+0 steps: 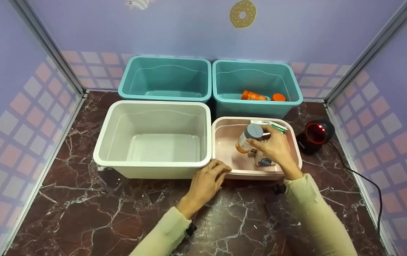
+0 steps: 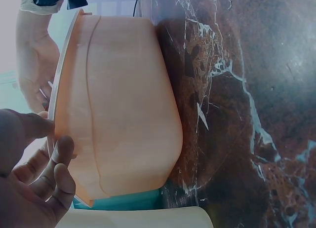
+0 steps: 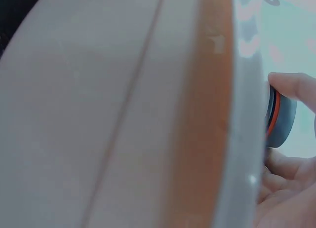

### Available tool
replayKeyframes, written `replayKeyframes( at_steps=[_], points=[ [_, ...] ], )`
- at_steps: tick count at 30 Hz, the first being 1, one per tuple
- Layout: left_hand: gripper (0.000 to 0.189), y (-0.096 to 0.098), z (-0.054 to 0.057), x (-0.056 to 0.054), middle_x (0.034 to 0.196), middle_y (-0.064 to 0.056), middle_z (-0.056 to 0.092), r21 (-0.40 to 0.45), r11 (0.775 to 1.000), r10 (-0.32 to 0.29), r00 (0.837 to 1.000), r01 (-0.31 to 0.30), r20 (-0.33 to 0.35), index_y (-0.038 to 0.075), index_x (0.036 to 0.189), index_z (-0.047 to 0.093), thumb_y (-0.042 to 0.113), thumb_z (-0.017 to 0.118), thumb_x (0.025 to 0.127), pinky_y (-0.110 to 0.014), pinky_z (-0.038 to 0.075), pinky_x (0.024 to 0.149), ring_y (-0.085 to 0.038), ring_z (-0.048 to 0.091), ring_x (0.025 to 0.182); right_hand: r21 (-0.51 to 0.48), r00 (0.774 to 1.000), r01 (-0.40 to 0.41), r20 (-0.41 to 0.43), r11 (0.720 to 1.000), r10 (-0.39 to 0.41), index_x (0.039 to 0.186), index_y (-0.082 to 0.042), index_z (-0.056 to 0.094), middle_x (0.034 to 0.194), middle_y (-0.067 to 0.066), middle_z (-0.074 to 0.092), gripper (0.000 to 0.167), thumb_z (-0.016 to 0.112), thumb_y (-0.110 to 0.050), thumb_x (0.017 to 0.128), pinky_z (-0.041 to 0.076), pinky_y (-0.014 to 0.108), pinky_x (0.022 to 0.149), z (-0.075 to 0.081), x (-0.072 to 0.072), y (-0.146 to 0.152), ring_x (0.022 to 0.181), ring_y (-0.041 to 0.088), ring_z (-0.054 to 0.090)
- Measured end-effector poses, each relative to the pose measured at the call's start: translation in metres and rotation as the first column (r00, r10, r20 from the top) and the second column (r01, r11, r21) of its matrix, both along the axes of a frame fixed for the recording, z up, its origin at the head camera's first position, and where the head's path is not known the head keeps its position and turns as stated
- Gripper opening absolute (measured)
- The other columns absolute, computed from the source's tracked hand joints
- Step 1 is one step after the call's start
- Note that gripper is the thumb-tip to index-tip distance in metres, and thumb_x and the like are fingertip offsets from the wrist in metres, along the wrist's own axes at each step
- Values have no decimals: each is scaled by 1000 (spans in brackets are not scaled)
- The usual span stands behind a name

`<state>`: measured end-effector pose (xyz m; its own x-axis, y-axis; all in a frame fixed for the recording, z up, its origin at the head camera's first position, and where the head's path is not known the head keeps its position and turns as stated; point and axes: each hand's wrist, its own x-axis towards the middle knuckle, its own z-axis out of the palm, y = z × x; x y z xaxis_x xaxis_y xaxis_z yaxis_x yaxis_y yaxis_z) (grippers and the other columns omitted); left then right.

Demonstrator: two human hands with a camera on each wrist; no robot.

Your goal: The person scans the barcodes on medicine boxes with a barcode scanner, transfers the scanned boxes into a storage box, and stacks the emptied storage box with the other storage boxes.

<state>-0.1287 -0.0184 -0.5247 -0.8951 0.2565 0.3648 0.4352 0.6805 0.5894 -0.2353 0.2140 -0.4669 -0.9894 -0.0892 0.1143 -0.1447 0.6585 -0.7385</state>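
The white label (image 1: 244, 140) on the small orange bottle with a blue-grey screw cap (image 1: 247, 137) bears print too small to read. The white-and-green carton (image 1: 277, 127) and the pale carton with a dark blue picture (image 1: 264, 161) carry markings that cannot be made out, as does the orange plastic tube (image 1: 254, 95) in the teal plastic bin at the back right (image 1: 257, 102).

The bottle is tilted, cap toward the upper right, orange showing at its base below the label. A thin orange-red ring (image 3: 274, 113) shows at the cap in the right wrist view. The bottle is over the interior of the pale pink plastic bin (image 1: 248, 172), above and left of the pale carton. The right hand (image 1: 275, 148) grips it near the cap, thumb and fingers clamped on opposite sides. The left hand (image 1: 205, 182) pinches the pink bin's rim at its near-left corner, fingers bent, beside the off-white plastic bin (image 1: 153, 164).
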Motion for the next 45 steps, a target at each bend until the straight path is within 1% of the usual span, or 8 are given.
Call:
replayKeyframes(
  at_steps=[6, 13, 15, 21, 23, 31, 43, 45],
  points=[
    [15, 0, 0, 1, 108, 6, 66, 1, 1000, 1, 1000, -1, 0, 22, 108, 73, 19, 66, 96, -26, 59, 73, -14, 69, 90, 3, 1000, 6, -15, 1000, -6, 126, -6, 64, 117, 15, 69, 56, 84, -27, 79, 55, 33, 80, 6, -2, 12, 99, 33, 71],
    [15, 0, 0, 1, 109, 6, 66, 1, 1000, 0, 1000, 0, 9, 22, 109, 72, 19, 66, 96, -25, 59, 74, -15, 69, 89, 59, 996, 80, -45, 995, -77, 127, -9, 64, 118, 16, 70, 59, 84, -34, 77, 50, 43, 92, 12, -2, 27, 108, 34, 65],
    [15, 0, 1, 1, 109, 6, 66, -3, 1000, 1, 1000, -1, 12, 22, 109, 72, 19, 65, 96, -25, 60, 75, -15, 69, 90, 57, 995, 89, -51, 994, -87, 128, -8, 63, 119, 17, 70, 61, 84, -35, 77, 50, 40, 90, 15, -1, 30, 107, 35, 66],
    [16, 0, 1, 2, 109, 6, 66, -11, 1000, 4, 1000, -4, 19, 23, 110, 72, 20, 65, 96, -25, 60, 76, -15, 70, 90, 36, 993, 104, -68, 994, -101, 129, -5, 63, 118, 17, 71, 63, 84, -35, 77, 49, 16, 76, 22, 1, 38, 99, 30, 71],
    [15, 0, 1, 2, 109, 7, 66, -10, 1000, 7, 1000, -6, 21, 23, 109, 72, 21, 65, 96, -25, 60, 74, -15, 70, 89, 29, 991, 110, -76, 994, -108, 127, -5, 64, 116, 16, 72, 61, 85, -34, 78, 47, 13, 73, 24, 1, 40, 99, 29, 71],
    [14, 0, 0, 2, 108, 9, 65, 0, 1000, 14, 1000, -14, 16, 24, 108, 73, 21, 65, 97, -26, 60, 71, -15, 70, 90, 6, 988, 139, -65, 990, -138, 129, -8, 63, 119, 14, 71, 63, 83, -40, 79, 47, 19, 80, 35, 5, 48, 105, 25, 66],
    [14, 0, -1, 0, 108, 8, 65, -2, 1000, 14, 1000, -14, 15, 24, 108, 72, 24, 63, 98, -26, 60, 75, -14, 70, 91, 20, 977, 201, -82, 979, -198, 135, -8, 60, 120, 15, 69, 70, 81, -46, 80, 45, 19, 82, 47, 9, 70, 102, 23, 64],
    [14, 1, -1, 0, 108, 8, 65, 1, 1000, 14, 1000, -14, 15, 24, 108, 73, 24, 63, 98, -26, 60, 74, -14, 70, 91, 32, 972, 220, -87, 975, -217, 135, -9, 60, 120, 15, 70, 70, 80, -48, 80, 45, 17, 80, 47, 9, 74, 98, 19, 64]
  ],
)
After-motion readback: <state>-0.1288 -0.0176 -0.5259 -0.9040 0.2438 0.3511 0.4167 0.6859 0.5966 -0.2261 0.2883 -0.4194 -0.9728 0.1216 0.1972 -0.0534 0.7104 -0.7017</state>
